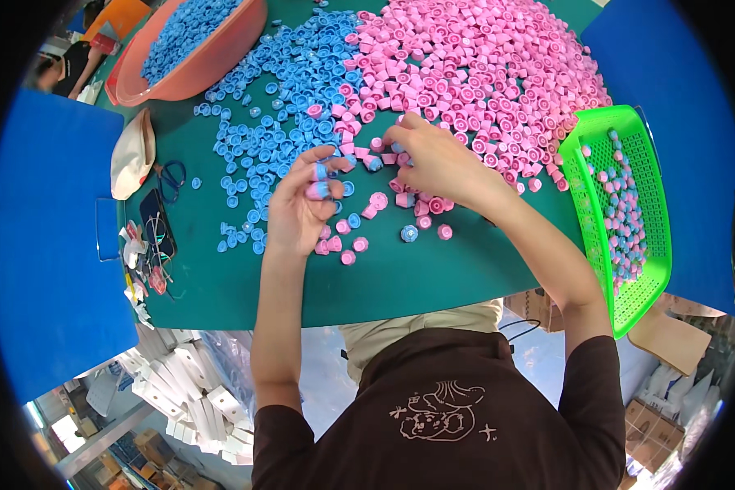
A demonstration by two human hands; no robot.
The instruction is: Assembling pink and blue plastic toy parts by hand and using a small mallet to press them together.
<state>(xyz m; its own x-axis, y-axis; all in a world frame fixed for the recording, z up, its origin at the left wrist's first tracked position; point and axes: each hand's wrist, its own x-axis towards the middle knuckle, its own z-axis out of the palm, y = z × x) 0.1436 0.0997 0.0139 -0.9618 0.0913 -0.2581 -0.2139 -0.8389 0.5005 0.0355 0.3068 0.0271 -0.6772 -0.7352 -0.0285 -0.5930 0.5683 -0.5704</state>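
My left hand (298, 200), palm up with curled fingers, holds a few small pink-and-blue capped plastic cups (318, 190) between its fingers. Just across from it, my right hand (441, 163) reaches down to the tabletop with bent fingers pinched together; whatever is between the fingertips is mostly hidden. Beside those fingertips lie pink cups and a capped piece with a blue top (373, 163). Loose pink cups (360, 244) and small round blue caps (354, 220) are scattered in front of both hands. A single blue-topped piece (408, 233) sits nearer to me.
Beyond my hands spread a blue cap pile (302, 73) and a large pink cup pile (482, 65). An orange basin (220, 61) of blue caps stands far left. A green basket (584, 188) holds capped pieces at right. Scissors (170, 181) and a phone (157, 222) lie left.
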